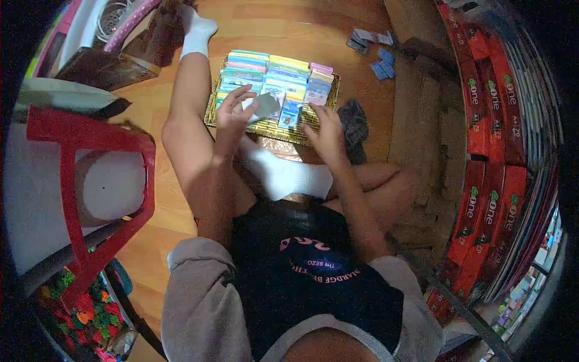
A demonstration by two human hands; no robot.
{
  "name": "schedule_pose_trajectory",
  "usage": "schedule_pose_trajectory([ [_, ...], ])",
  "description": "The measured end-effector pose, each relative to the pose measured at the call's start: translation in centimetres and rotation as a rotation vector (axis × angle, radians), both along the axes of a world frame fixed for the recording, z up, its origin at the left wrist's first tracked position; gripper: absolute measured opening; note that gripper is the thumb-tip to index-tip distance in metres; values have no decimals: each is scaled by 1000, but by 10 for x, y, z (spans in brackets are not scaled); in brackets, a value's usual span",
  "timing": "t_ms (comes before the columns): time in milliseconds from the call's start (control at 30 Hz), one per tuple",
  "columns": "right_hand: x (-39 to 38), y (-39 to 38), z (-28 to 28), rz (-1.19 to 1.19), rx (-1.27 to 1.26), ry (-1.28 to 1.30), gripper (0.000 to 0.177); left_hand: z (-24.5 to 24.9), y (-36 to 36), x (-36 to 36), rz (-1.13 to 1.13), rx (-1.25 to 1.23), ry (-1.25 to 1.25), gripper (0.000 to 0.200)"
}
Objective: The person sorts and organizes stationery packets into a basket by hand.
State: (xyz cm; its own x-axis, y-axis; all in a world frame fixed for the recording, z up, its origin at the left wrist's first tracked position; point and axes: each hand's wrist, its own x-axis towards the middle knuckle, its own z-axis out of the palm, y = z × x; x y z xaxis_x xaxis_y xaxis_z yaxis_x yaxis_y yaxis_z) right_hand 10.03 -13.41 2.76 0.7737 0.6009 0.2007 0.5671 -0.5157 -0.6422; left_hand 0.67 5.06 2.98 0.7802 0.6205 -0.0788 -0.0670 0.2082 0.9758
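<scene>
A woven golden tray [265, 128] on the floor between my legs holds rows of small colourful packets [288, 64]. Over its left part is my left hand [235, 114], its fingers closed on a grey-green packet [266, 105]. At the tray's right edge my right hand [324, 125] has its fingers apart, close to a blue and white packet [290, 114] near the tray's front. Nothing shows between the right fingers.
Blue packets [382, 65] and a few pale ones [373, 36] lie on the wooden floor at the upper right. Dark cloth [353, 123] rests beside the tray. Red paper packs [479, 205] are stacked at right; a red-framed chair [72, 133] stands left.
</scene>
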Motion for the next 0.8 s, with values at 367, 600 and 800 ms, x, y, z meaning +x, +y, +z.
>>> schedule_pose_trajectory([
  [367, 14, 44, -40, 40, -280, -93, 61, 9, 23, -12, -103, 519, 316, 44],
  [600, 14, 41, -47, 46, -139, -42, 60, -11, 37, -4, -291, 443, 258, 46],
  [800, 10, 41, -54, 24, -21, -6, 58, 15, 44, 36, -272, 804, 281, 62],
])
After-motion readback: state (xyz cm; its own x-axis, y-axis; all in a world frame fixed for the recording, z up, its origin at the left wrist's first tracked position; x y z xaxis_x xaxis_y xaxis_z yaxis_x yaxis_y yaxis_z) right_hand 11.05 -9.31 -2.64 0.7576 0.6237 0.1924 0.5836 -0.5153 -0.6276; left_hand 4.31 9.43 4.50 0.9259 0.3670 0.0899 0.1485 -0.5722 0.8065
